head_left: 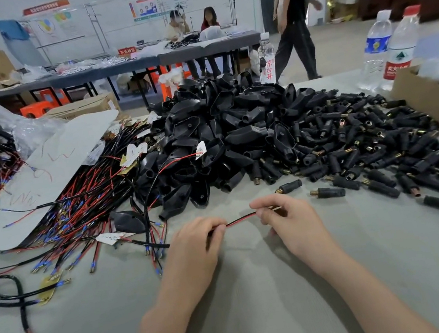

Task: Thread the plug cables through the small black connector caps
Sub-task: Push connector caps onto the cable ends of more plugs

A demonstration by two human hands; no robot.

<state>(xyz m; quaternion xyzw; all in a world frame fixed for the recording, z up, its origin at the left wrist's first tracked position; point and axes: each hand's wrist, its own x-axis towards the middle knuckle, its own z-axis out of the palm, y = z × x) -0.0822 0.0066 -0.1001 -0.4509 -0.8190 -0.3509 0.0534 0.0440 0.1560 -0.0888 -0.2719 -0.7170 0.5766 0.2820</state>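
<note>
A thin red and black cable is stretched between my two hands above the grey table. My left hand grips its left part with curled fingers. My right hand pinches its right end between thumb and fingers. A big heap of black connector caps rises just beyond my hands. Small black plugs with brass tips spread out to the right of the heap. A tangle of red and black plug cables with blue ferrules lies to the left.
A cardboard box sits at the right edge, with three water bottles behind it. A white sheet and plastic bags lie at the left. Loose plugs lie near my right hand. People sit at a far table; one walks past.
</note>
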